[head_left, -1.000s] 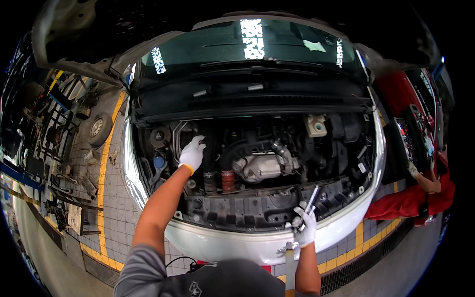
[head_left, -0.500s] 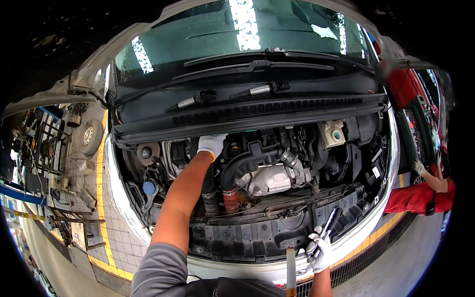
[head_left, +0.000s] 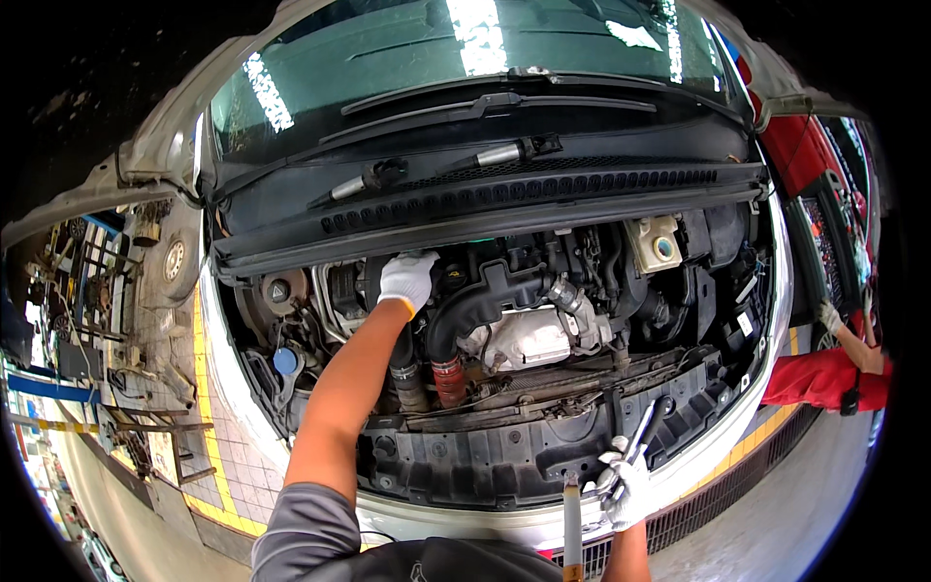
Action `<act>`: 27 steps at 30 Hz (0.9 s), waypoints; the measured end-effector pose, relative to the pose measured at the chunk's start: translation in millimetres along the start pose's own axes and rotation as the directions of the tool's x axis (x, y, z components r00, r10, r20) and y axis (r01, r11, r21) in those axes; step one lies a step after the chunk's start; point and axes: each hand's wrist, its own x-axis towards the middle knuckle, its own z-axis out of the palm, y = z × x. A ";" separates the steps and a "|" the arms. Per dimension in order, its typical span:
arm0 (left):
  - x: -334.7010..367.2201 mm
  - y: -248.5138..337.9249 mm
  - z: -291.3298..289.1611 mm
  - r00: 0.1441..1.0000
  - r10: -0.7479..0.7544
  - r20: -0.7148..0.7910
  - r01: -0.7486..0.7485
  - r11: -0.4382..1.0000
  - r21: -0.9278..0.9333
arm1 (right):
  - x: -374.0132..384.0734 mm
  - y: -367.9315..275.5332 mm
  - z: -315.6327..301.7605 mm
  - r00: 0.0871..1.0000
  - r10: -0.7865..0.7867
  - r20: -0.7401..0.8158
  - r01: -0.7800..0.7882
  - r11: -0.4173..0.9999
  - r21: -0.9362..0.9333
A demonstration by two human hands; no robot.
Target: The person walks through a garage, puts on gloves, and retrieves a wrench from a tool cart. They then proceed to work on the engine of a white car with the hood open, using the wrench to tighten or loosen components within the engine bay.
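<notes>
Deep inside engine bay (head_left: 543, 320), left hand (head_left: 407, 279)

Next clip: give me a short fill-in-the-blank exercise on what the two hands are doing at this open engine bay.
1. Both hands wear ____ gloves.
2. The left hand reaches deep into the engine bay, while the right hand stays at the car's ____ edge.
3. The right hand grips a slim ____ tool.

Missing words: white; front; metal

Bright overhead glare on windscreen (head_left: 465, 58); edges bend, dark.
</notes>
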 end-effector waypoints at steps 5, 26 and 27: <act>-75.3 34.2 -29.7 0.821 -0.092 -0.563 -0.164 0.907 -0.387 | 28.7 -18.3 65.6 0.913 0.393 0.106 -0.350 0.891 -0.290; -137.5 61.8 -14.7 0.996 -0.058 -0.068 -0.040 0.388 -0.921 | 62.4 -2.0 212.4 0.673 0.523 0.523 -0.538 0.831 -0.139; -127.4 62.6 -2.3 0.993 -0.117 -0.007 -0.029 -0.191 -0.981 | 57.0 -6.0 202.1 0.715 0.494 0.494 -0.512 0.852 -0.111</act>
